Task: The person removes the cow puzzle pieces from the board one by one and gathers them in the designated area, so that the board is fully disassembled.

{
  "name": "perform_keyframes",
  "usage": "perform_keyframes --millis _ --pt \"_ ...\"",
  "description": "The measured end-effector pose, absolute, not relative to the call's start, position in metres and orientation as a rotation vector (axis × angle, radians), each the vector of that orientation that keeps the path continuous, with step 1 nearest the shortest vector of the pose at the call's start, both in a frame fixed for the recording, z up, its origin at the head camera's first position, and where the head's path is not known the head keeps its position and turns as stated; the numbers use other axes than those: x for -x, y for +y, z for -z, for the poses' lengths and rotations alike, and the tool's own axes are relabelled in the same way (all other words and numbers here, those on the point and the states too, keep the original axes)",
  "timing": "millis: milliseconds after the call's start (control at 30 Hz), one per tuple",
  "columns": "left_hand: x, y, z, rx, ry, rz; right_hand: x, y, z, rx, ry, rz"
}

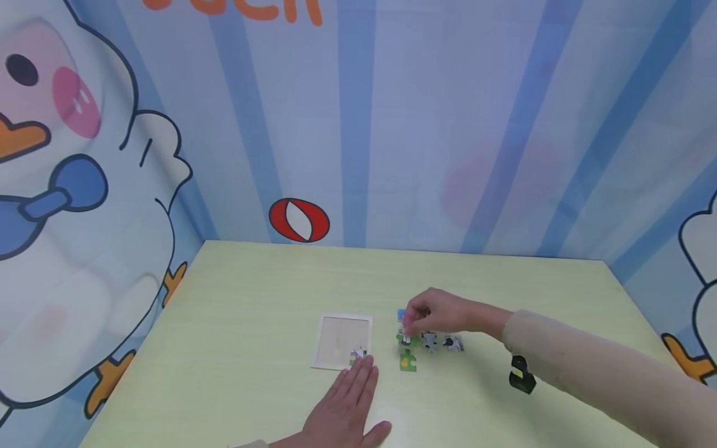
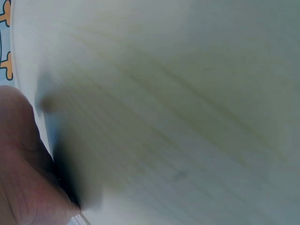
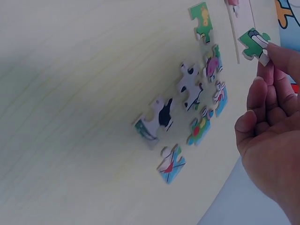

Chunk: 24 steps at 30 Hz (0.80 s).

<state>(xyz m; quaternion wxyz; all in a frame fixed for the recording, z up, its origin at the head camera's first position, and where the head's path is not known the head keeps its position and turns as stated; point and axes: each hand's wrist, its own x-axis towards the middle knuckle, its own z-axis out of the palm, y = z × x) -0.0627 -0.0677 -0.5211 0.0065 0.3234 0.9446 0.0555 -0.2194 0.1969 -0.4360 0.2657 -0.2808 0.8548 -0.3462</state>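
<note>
My right hand (image 1: 439,311) pinches a green jigsaw piece (image 3: 254,44) between thumb and fingertips, above the table. Several loose pieces lie beneath and beside that hand, among them a green-and-yellow piece (image 1: 408,361), a black-and-white piece (image 1: 452,342) and a blue-and-red piece (image 3: 171,164). To their left is a shallow puzzle tray (image 1: 319,341) with a pale rim. One piece (image 1: 356,354) sits in its lower right corner. The straight fingers of my left hand (image 1: 346,404) rest at the tray's near edge, by that piece. Only part of this hand shows in the left wrist view.
The pale table (image 1: 252,311) reaches back to a striped blue cloth wall (image 1: 403,124). Cartoon duck cloth (image 1: 84,298) hangs along the left side. A small black object (image 1: 522,374) shows under the right sleeve (image 1: 594,361).
</note>
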Motion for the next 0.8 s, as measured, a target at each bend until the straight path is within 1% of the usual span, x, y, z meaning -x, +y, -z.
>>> perform_keyframes --millis 400,800 --pt "0.061 -0.067 0.523 -1.041 3.032 -0.068 0.213 0.221 0.436 0.708 2.333 0.895" --pt "0.061 -0.068 0.527 -1.076 3.075 -0.057 0.201 0.228 0.45 0.715 2.343 0.838"
